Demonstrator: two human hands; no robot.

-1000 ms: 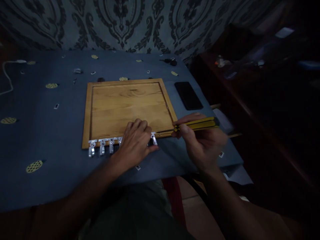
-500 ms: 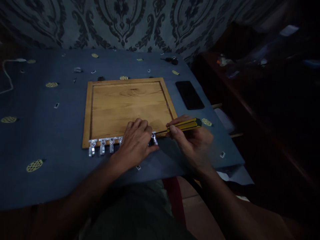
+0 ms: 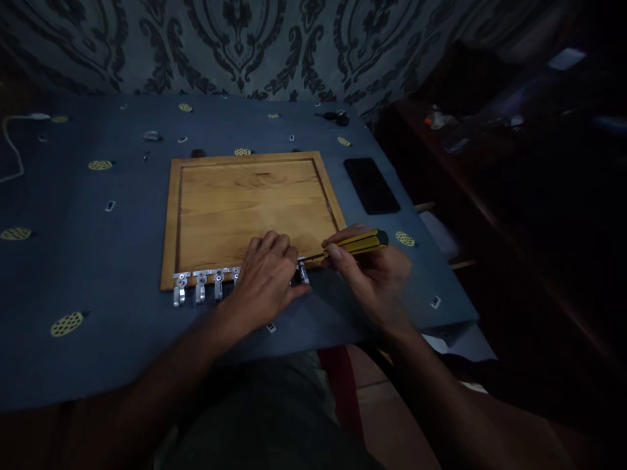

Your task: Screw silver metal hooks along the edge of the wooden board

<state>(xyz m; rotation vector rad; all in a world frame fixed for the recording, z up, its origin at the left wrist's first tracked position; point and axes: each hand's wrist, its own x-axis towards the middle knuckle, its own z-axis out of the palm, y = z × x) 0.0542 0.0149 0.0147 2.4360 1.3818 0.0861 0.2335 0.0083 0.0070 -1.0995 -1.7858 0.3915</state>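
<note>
A framed wooden board [image 3: 255,209] lies flat on the table. Along its near edge runs a metal hook rail [image 3: 200,281] with several silver hooks hanging over the edge. My left hand [image 3: 267,277] is closed over the rail's right part, fingers curled on the board and thumb by the last hook; it hides the middle hooks. In my right hand [image 3: 365,267] is a yellow and black screwdriver [image 3: 360,243], its shaft pointing left. The tip is at the rail's right end, beside my left fingers; whether it sits in a screw I cannot tell.
A black phone [image 3: 372,186] lies right of the board. Keys [image 3: 336,117] rest near the table's back right, a small clear object [image 3: 151,136] and a tiny metal piece [image 3: 145,156] at back left. A white cable [image 3: 17,147] lies far left. The blue tablecloth [image 3: 122,261] has printed pineapples.
The screwdriver and my right hand have shifted slightly left, and the handle is turned a little. My left hand, the board and the rail stay put.
</note>
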